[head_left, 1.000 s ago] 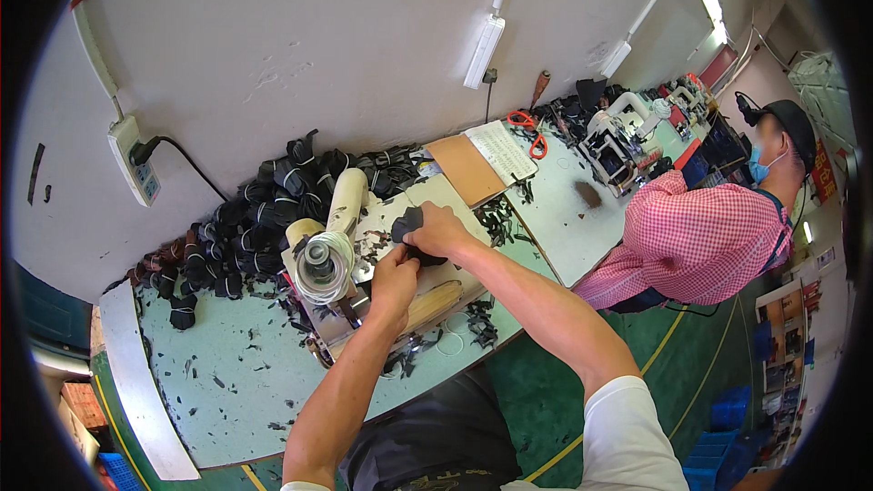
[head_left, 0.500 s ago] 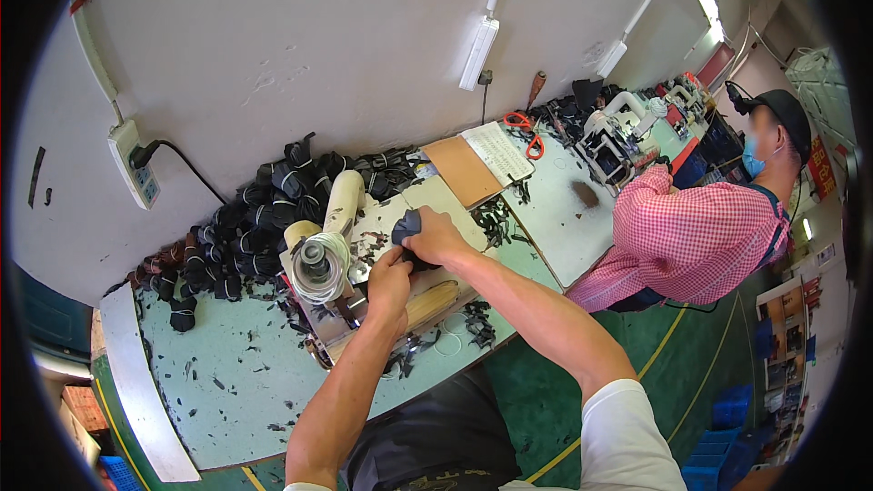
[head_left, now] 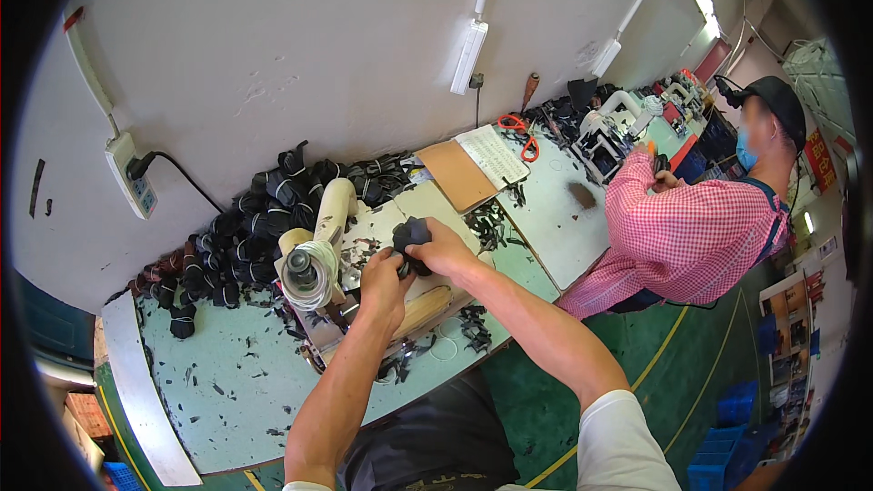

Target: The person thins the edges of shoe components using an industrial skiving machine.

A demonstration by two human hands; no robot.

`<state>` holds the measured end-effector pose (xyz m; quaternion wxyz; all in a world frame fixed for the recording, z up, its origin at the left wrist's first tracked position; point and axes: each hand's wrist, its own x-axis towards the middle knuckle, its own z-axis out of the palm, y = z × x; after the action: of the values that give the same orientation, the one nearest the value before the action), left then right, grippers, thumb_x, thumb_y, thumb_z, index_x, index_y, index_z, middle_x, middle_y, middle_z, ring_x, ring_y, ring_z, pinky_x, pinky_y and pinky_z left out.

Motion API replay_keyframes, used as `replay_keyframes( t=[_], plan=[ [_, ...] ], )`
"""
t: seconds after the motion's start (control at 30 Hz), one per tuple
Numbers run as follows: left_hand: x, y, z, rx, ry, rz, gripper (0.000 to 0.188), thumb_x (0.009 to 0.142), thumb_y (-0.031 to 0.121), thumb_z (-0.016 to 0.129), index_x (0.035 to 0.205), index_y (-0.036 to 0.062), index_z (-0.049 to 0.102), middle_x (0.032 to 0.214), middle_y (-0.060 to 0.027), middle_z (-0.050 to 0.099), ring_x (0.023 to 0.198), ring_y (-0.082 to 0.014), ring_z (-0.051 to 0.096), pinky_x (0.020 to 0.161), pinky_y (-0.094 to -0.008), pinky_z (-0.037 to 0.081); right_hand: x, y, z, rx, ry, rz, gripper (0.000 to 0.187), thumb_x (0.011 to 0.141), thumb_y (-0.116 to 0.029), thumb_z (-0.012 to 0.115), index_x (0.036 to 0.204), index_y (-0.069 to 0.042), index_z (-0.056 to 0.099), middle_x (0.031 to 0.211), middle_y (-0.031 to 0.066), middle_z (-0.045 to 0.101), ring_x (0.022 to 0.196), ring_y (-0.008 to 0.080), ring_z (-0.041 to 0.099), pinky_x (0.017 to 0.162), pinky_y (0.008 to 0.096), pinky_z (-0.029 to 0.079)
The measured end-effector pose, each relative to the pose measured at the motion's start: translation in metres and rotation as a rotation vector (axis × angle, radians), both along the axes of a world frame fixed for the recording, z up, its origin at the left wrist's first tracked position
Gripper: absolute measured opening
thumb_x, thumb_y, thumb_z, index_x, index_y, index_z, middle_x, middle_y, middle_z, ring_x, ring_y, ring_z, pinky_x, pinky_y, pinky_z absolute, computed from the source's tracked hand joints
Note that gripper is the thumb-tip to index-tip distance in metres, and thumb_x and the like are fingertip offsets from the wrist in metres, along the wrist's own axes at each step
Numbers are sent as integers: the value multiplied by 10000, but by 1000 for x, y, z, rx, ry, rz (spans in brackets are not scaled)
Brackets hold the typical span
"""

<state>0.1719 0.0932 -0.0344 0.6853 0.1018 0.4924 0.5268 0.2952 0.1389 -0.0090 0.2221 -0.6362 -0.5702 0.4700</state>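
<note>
While one white power strip (head_left: 130, 178) with one black plug (head_left: 138, 168) hangs on the wall at far left, a heap of black tied bundles (head_left: 264, 223), too overlapped to count, lies along the far edge of the pale green surface (head_left: 214, 418). Right of the heap stands one cream machine (head_left: 337, 207), with one coil of white cord (head_left: 318, 289) at its near end. Just right of that, the left hand (head_left: 384, 286) has its fingers bent and pressed to the near-left side of one dark piece (head_left: 412, 235). This piece is held above the machine's pale top, between both hands; its layers cannot be counted. The right hand (head_left: 441, 248) closes around its right side, thumb and fingers drawn in. Farther right and far lie one brown board (head_left: 456, 175), one white sheet (head_left: 492, 155) and one pair of orange-handled scissors (head_left: 523, 135). At right, one co-worker (head_left: 687, 241) in a checked shirt faces a second machine (head_left: 603, 147).
</note>
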Motion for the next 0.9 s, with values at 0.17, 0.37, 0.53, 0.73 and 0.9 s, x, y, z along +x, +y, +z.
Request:
replay_keyframes(
  t=[0.17, 0.37, 0.53, 0.73, 0.9],
  plan=[
    [1, 10, -9, 10, -7, -43, 334, 987, 111, 494, 1292, -19, 539, 1289, -117, 538, 1086, -195, 557, 939, -386, 492, 3, -4, -11, 14, 82, -32, 365, 918, -141, 632, 1244, -8, 537, 1127, 159, 641, 1035, 256, 611, 882, 365, 481],
    [4, 20, -5, 81, 114, -144, 272, 978, 111, 528, 1220, 0, 582, 1126, -107, 620, 1031, -209, 610, 893, -399, 529, 4, -15, -18, 14, 261, -83, 367, 996, -160, 523, 1337, -35, 469, 1192, 124, 604, 1051, 197, 573, 915, 334, 460],
    [7, 17, -5, 144, 255, -166, 305, 983, 105, 507, 1256, -13, 577, 1143, -104, 631, 1009, -198, 618, 881, -359, 522, 5, -19, -38, 131, 246, -96, 422, 997, -166, 499, 1394, -42, 430, 1262, 169, 567, 1134, 250, 541, 1019, 351, 404],
    [11, 15, -14, 188, 297, -96, 288, 1005, 112, 475, 1242, -8, 587, 1132, -94, 632, 1015, -192, 611, 893, -345, 513, 1, -29, -32, 341, -64, -44, 517, 974, -152, 512, 1461, -56, 367, 1316, 249, 498, 1267, 361, 453, 1091, 397, 350],
    [29, -4, 21, 256, 247, -83, 327, 1020, 137, 462, 1280, -16, 587, 1186, -88, 636, 1046, -162, 589, 936, -313, 463, 1, -46, -14, 347, 389, -241, 491, 984, -114, 511, 1456, -78, 377, 1246, 163, 534, 1172, 267, 510, 1045, 371, 398]
  ],
)
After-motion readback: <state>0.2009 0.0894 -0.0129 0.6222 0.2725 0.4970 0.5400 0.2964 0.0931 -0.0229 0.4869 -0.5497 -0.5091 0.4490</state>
